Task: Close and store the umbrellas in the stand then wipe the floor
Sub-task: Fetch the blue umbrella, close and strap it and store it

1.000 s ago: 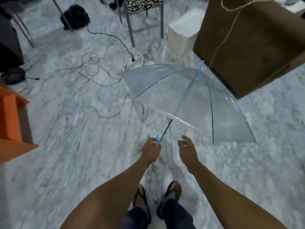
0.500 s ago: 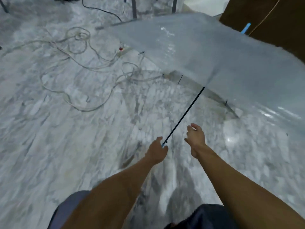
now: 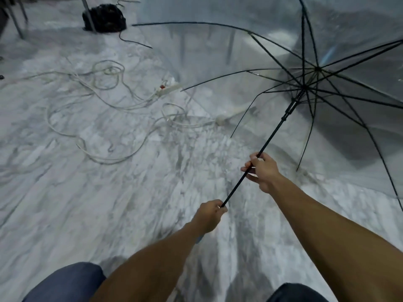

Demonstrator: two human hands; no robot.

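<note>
Clear plastic umbrella with black metal ribs and thin black shaft (image 3: 272, 136), open, canopy tipped away from the person so the underside with ribs and hub faces the camera; it fills the upper right of the view, above the grey-white marble floor (image 3: 87, 203). Whether the canopy edge touches the floor cannot be told.

Left hand (image 3: 209, 214) sits at the near, lower end of the shaft, fingers curled tight round it, fist closed on the shaft; the handle itself is hidden in the fist, a bit of blue shows under the wrist. Right hand (image 3: 263, 171) is further up the same shaft, between the left hand and the hub, fingers and thumb wrapped loosely round the shaft, pinching it. Both forearms stretch forward, bare. The shaft runs diagonally from the left hand up-right to the hub.

Left of the umbrella: loose tangle of white cable (image 3: 104, 118) on the floor, with a white power strip with a red switch (image 3: 168, 88) just beside the nearest rib tip. A white plug-like piece (image 3: 231, 114) lies under the canopy edge, seen through the plastic. Far left of the umbrella, top: black round object (image 3: 104, 18) with a black cord (image 3: 135, 42) trailing from it, beside grey metal legs (image 3: 87, 12). Blue-trousered knees (image 3: 65, 282) at the bottom edge.
</note>
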